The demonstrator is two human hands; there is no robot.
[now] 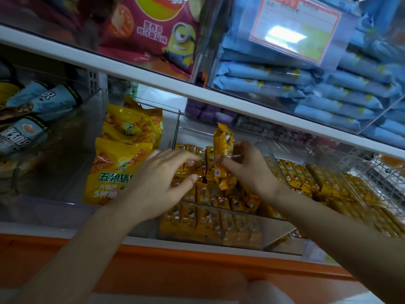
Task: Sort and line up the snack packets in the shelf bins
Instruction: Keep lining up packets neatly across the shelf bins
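The right hand (247,170) pinched one small yellow packet (223,143) upright above the clear bin (278,227), the left hand (160,183) spread open over the rows; next, probably, slotting it into line.

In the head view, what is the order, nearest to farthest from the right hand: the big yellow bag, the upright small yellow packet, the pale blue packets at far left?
1. upright small yellow packet: pinched in the right hand itself.
2. big yellow bag: next bin to the left.
3. pale blue packets: far left bin.
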